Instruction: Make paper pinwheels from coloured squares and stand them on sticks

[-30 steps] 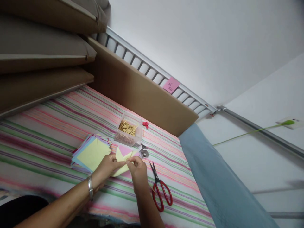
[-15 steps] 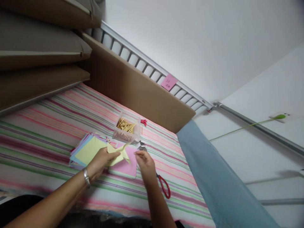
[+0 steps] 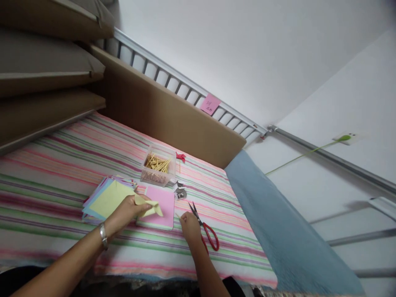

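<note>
My left hand (image 3: 125,211) is closed on a folded yellow paper piece (image 3: 150,207), held just above a pink paper square (image 3: 160,208) lying on the striped cloth. My right hand (image 3: 189,226) rests low on the cloth beside the red-handled scissors (image 3: 206,229), fingers curled; whether it pinches the thin stick (image 3: 177,215) at its fingertips is unclear. A stack of coloured paper sheets (image 3: 107,197) with a yellow one on top lies under my left wrist. Behind the pink square stands a clear box of small wooden sticks (image 3: 156,168).
A small red paper pinwheel (image 3: 180,157) and a small shiny metal item (image 3: 180,192) lie near the box. A brown board (image 3: 173,119) leans on the white rail behind. Brown cushions (image 3: 46,70) are stacked left. A blue cloth (image 3: 278,231) drapes on the right.
Both hands held the yellow paper together a second ago. Now only my left hand keeps it, the pink square lies uncovered, and my right hand has dropped down beside the scissors.
</note>
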